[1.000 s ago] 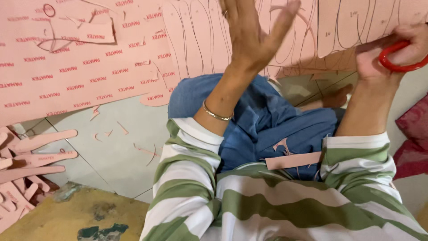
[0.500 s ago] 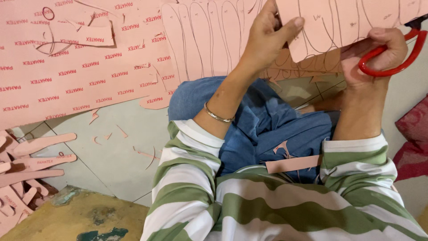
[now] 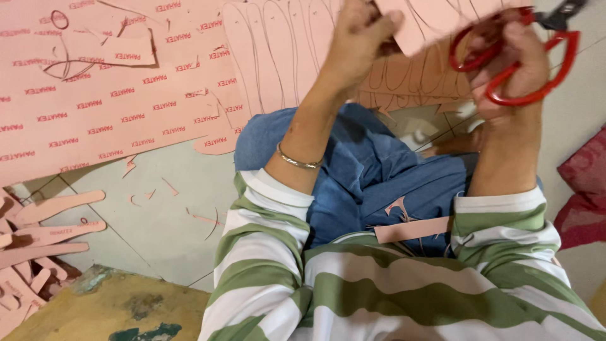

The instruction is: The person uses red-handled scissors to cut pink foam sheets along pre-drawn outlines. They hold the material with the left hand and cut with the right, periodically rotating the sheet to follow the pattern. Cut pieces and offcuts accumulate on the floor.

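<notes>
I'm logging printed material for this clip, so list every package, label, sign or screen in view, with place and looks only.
Large pink sheet with repeated red print and pen-drawn outlines: flat on the floor, upper left.
Pink sheet piece with drawn outlines: in the left hand, top centre.
Pink cut-out strips, some printed: piled at the left edge.
No packages, signs or screens.

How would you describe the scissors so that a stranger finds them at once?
Start from the big pink sheet on the floor and go to the top right corner. There the right hand holds the scissors beside a pink piece. Only they have bright red loop handles.
</notes>
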